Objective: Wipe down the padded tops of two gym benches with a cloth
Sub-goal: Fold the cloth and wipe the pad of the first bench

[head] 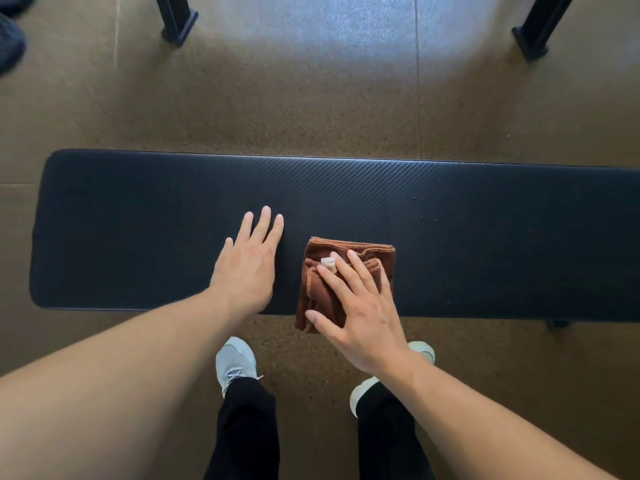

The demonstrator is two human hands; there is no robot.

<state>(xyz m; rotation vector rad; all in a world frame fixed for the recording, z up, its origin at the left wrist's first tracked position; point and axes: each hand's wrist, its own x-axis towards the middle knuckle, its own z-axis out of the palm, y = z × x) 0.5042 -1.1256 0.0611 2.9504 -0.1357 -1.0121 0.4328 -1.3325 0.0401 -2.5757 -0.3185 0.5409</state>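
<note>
A black padded bench top (485,244) runs left to right across the middle of the view. A folded brown cloth (367,251) lies on its near edge, one corner hanging over the front. My right hand (360,306) presses flat on the cloth, fingers spread, with a pale bandage on one fingertip. My left hand (247,265) rests flat on the bare pad just left of the cloth, fingers apart, holding nothing. Only one bench is in view.
Two black metal frame legs stand on the brown speckled floor beyond the bench, one at the left (178,19), one at the right (540,26). My own feet in pale shoes (235,362) stand close to the bench front. A dark shoe (10,43) shows at the top left.
</note>
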